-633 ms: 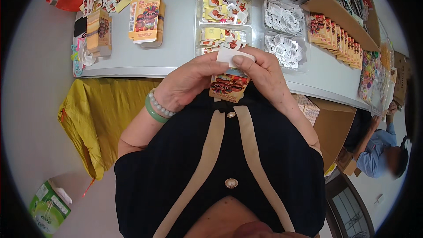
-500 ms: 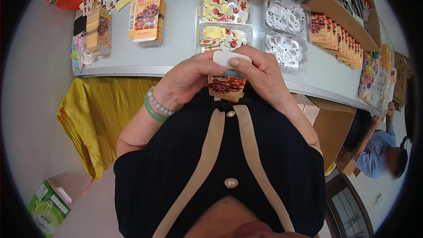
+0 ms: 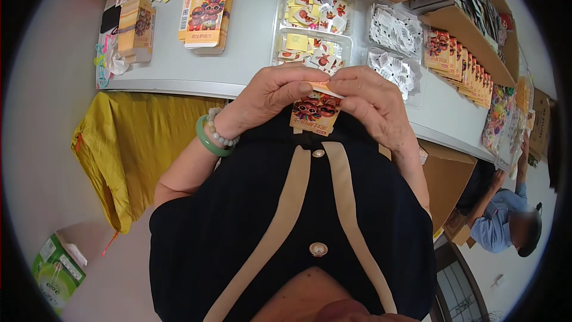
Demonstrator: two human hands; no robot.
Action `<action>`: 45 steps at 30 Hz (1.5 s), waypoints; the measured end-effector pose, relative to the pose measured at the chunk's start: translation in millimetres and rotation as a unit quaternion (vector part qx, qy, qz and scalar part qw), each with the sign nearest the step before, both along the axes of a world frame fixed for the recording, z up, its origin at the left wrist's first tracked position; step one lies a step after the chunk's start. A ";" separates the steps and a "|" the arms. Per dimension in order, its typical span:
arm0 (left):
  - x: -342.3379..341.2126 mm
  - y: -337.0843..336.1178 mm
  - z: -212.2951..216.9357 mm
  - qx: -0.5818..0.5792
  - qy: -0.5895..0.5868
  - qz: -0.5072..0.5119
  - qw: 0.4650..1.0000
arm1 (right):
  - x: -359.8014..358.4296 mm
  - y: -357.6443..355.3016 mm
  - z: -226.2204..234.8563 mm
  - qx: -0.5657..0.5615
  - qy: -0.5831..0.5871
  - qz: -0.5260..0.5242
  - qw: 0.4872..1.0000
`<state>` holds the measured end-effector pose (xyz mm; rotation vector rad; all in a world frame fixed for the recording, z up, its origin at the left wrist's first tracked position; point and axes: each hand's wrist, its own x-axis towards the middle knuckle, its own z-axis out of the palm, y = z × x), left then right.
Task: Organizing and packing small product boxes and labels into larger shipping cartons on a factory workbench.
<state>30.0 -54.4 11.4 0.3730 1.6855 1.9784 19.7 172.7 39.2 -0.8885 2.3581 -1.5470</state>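
Note:
Between my two hands is a small orange printed carton [image 3: 314, 114], held upright at the table's near edge with its top end toward the table. My left hand [image 3: 275, 94] has its thumb and fingers closed on the carton's left upper corner. My right hand [image 3: 376, 102] pinches the right upper corner, thumb near the front face. The top flap is folded down at the fingertips, with only a thin pale edge showing. A clear tray [image 3: 351, 42] just beyond my hands holds sticker pieces [image 3: 310, 49] and small white packets [image 3: 393, 31] in separate compartments.
Cartons stacked flat [image 3: 208, 15] and another bundle [image 3: 137, 30] stand on the table's left. A row of orange cartons [image 3: 459, 62] lies right, beside a cardboard box [image 3: 476, 12] of packets. A yellow cloth [image 3: 143, 155] hangs at left; a co-worker [image 3: 503, 220] is at far right.
The carton's white top flap, upright before, is now folded down under my fingers. Both hands have shifted slightly right in the picture, as has the table scene.

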 end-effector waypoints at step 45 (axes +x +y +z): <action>20.3 7.1 5.6 -0.042 -0.110 0.086 0.989 | 9.4 -11.8 -19.1 -0.024 -0.030 -0.043 0.998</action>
